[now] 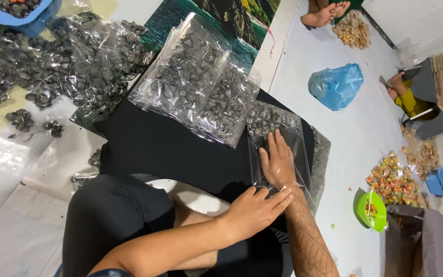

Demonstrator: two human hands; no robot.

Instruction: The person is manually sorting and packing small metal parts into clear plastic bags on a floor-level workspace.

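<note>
A clear plastic bag point(283, 125) partly filled with small dark spiral-patterned pieces lies on a black cloth point(170, 149) over my lap. My right hand point(278, 161) rests flat on the bag, fingers spread and pointing away from me. My left hand point(255, 210) reaches in from the left and pinches the bag's near edge, just beside my right wrist. Two filled bags point(196, 77) of the same pieces lie overlapped on the cloth beyond my hands.
Loose dark pieces and more clear bags point(78, 56) cover the floor at the upper left, next to a blue tub point(26, 15). On the right are a blue plastic bag point(337, 84), a heap of colourful candies point(393, 182), a green bowl point(373, 210) and another person's hands point(398, 84).
</note>
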